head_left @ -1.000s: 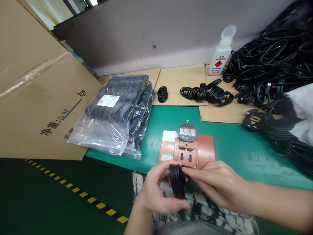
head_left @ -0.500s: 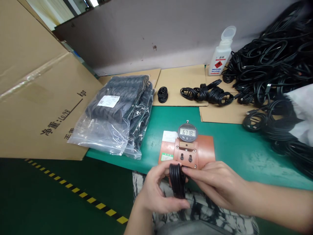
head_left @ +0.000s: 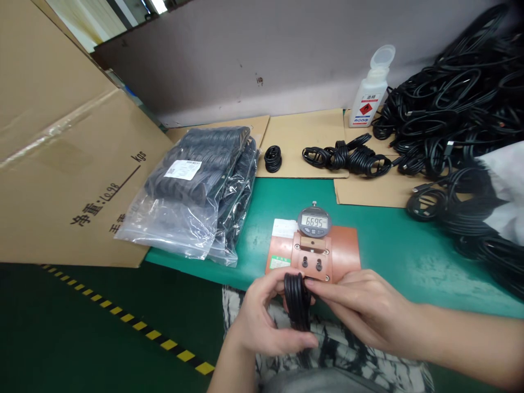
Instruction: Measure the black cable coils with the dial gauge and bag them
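A coiled black cable [head_left: 298,303] is held upright at the table's near edge. My left hand [head_left: 260,319] is closed around it, with the thumb below and the fingers over its top and far side. My right hand [head_left: 364,303] pinches the cable's end beside the coil, against the near edge of a digital gauge [head_left: 314,222]. The fingertips hide that end. The gauge's display reads 6695, any decimal point being too small to make out. It is mounted on an orange-brown base [head_left: 346,248] on the green table [head_left: 388,240].
Clear bags of coiled cables [head_left: 196,185] lie to the left, by an open cardboard box [head_left: 82,180]. Behind the gauge, a small cable coil [head_left: 273,159] and a cable bundle [head_left: 347,157] rest on cardboard. A white bottle [head_left: 368,98] and a large cable pile [head_left: 462,109] stand right.
The gauge's reading has dropped from 6718 to 6695. Both hands and the cable coil have stayed nearly where they were.
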`<state>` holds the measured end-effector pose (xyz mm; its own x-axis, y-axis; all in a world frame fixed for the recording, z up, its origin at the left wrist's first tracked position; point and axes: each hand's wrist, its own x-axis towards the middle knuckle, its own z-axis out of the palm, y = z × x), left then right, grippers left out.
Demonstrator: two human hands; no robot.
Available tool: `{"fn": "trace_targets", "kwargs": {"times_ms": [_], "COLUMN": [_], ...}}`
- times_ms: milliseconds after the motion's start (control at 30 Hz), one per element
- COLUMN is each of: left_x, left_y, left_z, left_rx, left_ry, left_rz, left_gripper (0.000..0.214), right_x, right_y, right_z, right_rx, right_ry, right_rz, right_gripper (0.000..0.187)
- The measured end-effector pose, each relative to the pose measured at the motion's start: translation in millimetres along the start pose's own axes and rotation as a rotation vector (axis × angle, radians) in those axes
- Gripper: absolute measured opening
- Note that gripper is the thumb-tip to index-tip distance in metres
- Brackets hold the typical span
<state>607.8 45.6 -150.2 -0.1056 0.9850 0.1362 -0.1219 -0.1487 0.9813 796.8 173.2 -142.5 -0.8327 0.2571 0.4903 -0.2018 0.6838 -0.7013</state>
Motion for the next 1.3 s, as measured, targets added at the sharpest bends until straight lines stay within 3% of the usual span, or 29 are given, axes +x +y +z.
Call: {"fn": "trace_targets", "kwargs": {"times_ms": [867, 1033, 1167, 1300], "left_x": [-6, -31, -47, -50], "left_y": [7, 8, -1, -3], "left_z": [1.5, 13.4, 26.9, 37.8], "left_rx": [0.126, 0.144, -0.024, -0.029], "left_ry": [0.004, 0.01, 0.083, 0.119], "left_rz": [-0.026, -0.062, -0.043, -0.094], "left_gripper": [0.079, 0.089, 0.09, 0.085], "right_x": [2, -2, -6, -4], "right_y": [1, -6, -10, -10], "right_z": [-1, -6, -7, -5], "right_rx": [-0.034, 0.036, 0.185, 0.296], "right_ry": [-0.016, -0.043, 0.0, -0.043], "right_rz": [-0.031, -0.103, 0.014, 0.09], "right_gripper": [0.04, 0.031, 0.022, 0.009]}}
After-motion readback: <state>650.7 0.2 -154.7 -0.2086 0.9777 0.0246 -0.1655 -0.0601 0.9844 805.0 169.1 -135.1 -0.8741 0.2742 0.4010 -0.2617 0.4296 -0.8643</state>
